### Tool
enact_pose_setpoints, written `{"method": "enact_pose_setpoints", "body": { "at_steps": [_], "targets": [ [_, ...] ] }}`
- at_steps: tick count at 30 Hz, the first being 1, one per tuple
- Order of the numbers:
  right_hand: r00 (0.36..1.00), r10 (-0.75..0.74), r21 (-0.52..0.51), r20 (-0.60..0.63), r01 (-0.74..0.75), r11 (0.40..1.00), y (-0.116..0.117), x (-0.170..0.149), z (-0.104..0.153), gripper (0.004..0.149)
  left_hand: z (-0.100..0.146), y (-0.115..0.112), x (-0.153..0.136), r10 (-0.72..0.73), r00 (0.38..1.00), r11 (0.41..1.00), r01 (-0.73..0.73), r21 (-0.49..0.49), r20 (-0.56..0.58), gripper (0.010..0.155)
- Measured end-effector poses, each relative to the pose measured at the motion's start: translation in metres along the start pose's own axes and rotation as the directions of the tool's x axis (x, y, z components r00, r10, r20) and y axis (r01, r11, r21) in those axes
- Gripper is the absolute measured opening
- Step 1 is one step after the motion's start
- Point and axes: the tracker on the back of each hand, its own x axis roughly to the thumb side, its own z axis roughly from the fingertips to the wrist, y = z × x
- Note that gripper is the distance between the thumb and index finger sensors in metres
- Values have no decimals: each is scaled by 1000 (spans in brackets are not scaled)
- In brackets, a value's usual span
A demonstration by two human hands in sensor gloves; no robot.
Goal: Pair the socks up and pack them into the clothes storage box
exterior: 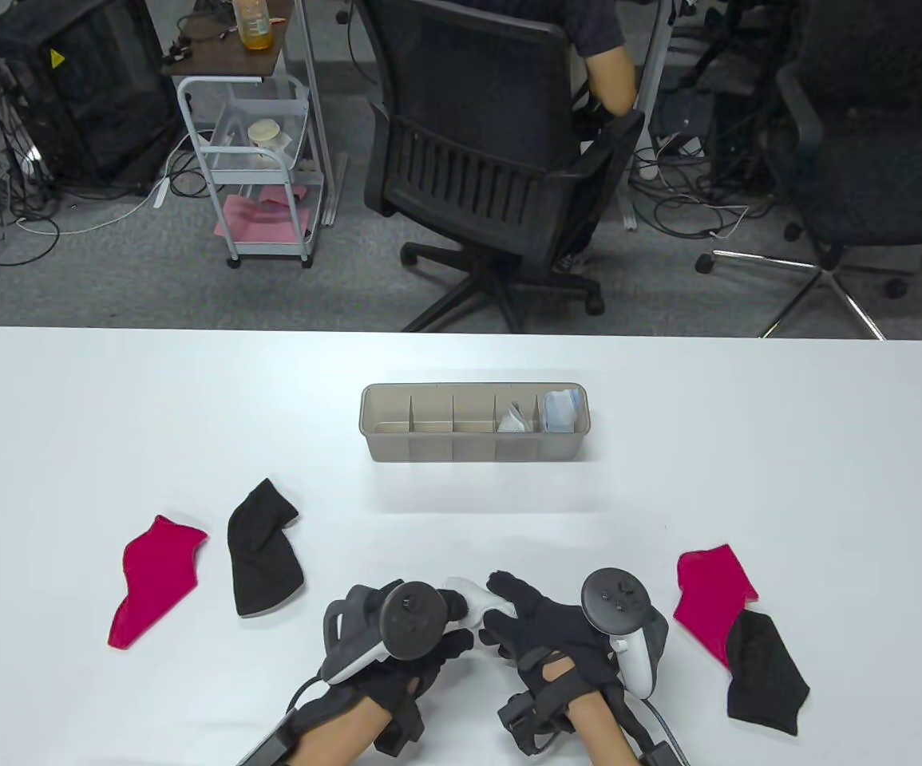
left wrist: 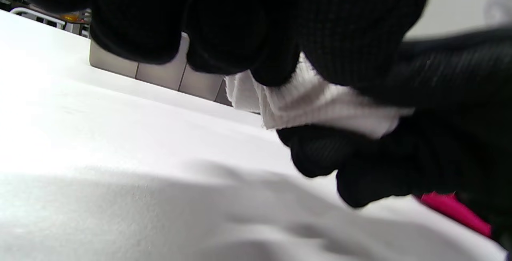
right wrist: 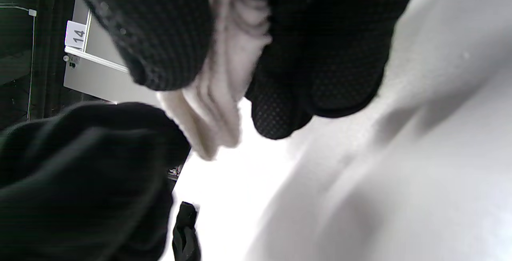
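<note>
Both hands, left hand [exterior: 421,630] and right hand [exterior: 544,630], pinch soft, limp white knitted socks [exterior: 472,600] near tabletop's front edge; grip bundle mid-fold

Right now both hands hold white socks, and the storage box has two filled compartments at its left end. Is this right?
One detail is wrong. In the table view the storage box has its two filled compartments at the right end. Left hand and right hand do hold the white socks.
</note>
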Motion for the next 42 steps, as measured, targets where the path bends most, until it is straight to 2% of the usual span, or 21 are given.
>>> {"method": "enact_pose_setpoints", "body": {
  "at_steps": [4,7,9,15,17,19,21,22,24,26,31,35,39,41,42],
  "targets": [
    [999,-31,41,22,30,999,1,1,2,58,-1,-1,3,-72,997,995,72,67,-6,54],
    [999,-10,64,37,8,998,2,2,2,57,0,-1,2,-71,997,992,72,104,-8,45],
    [999,-31,48,19,30,998,3,1,3,57,0,-1,3,-86,996,990,86,115,-3,44],
    [995,-91,54,-36,93,994,2,-8,0,55,-1,-8,12,-134,990,983,128,132,41,44],
    [991,-127,42,-30,129,991,0,-12,-2,53,-3,-6,12,-135,989,980,124,157,61,57],
    [971,-233,41,-56,235,971,0,-19,-3,51,-7,-1,9,-58,996,984,46,174,62,64],
    [940,-331,30,-84,334,942,1,-22,-3,52,-10,4,4,-22,999,982,15,186,34,57],
    [932,-355,25,-77,358,933,0,-22,-3,52,-11,7,1,-29,1000,979,28,200,5,59],
    [925,-378,25,-34,379,925,-2,-17,-1,54,-13,13,-10,-36,998,967,45,249,-43,60],
    [915,-403,42,7,402,915,-3,-12,0,57,-14,18,-21,17,996,964,6,265,-84,61],
    [858,-500,154,117,481,863,7,0,3,59,-15,25,-42,132,984,943,-87,321,-120,60],
    [831,-537,314,146,476,821,16,9,3,63,-14,24,-44,185,977,928,-138,345,-107,59],
    [855,-501,368,132,427,826,14,8,1,64,-17,19,-52,320,942,922,-287,259,-98,56],
    [873,-463,360,153,387,849,9,7,0,64,-18,16,-55,435,897,895,-422,144,-79,52],
    [878,-441,345,185,362,866,6,8,0,64,-19,12,-56,507,861,862,-506,33,-44,44]
  ]
}}
